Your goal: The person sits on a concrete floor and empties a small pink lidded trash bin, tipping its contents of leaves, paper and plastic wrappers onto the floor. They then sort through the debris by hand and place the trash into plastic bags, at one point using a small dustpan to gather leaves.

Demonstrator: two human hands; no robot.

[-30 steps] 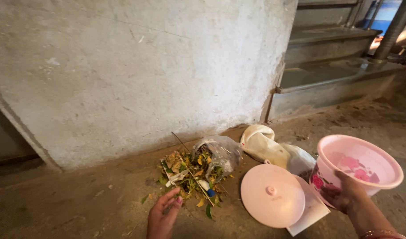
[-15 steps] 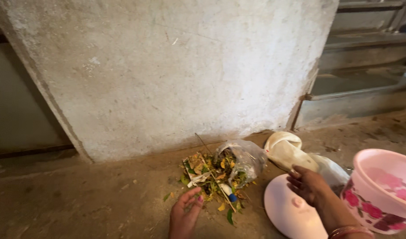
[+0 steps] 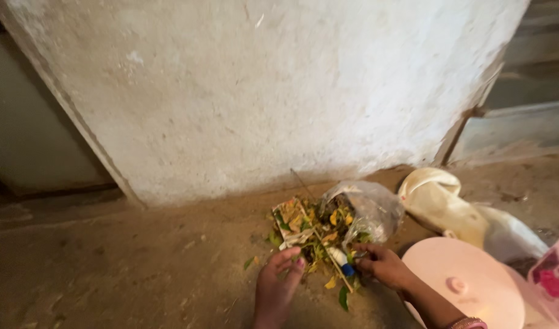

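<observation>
Head view, looking down at a dirt floor [image 3: 139, 268] beside a rough plastered wall [image 3: 279, 91].

Left hand [image 3: 278, 286] flat and open at the left edge of a litter pile [image 3: 313, 234], fingers spread on the ground, gripping nothing. Right hand [image 3: 383, 265] at the pile's right edge, fingers curled loosely toward the scraps; whether anything is pinched between them, cannot tell. Pile between the 2 hands: dry leaves, green and yellow bits, paper scraps, a thin stick [image 3: 319, 234] and a small white tube with a blue cap [image 3: 340, 261] just beside the right fingers.

Crumpled clear plastic bag [image 3: 367, 210] touching the pile's far side. Cream bag [image 3: 441, 204] further right. Round pink lid [image 3: 465, 283] flat on the ground under the right forearm. Pink bucket [image 3: 556, 283] at the right edge, mostly cut off.

Judged from the layout: litter already drawn into 1 heap, hands closing on it from both sides, nothing lifted yet, all of it left to pick up.
</observation>
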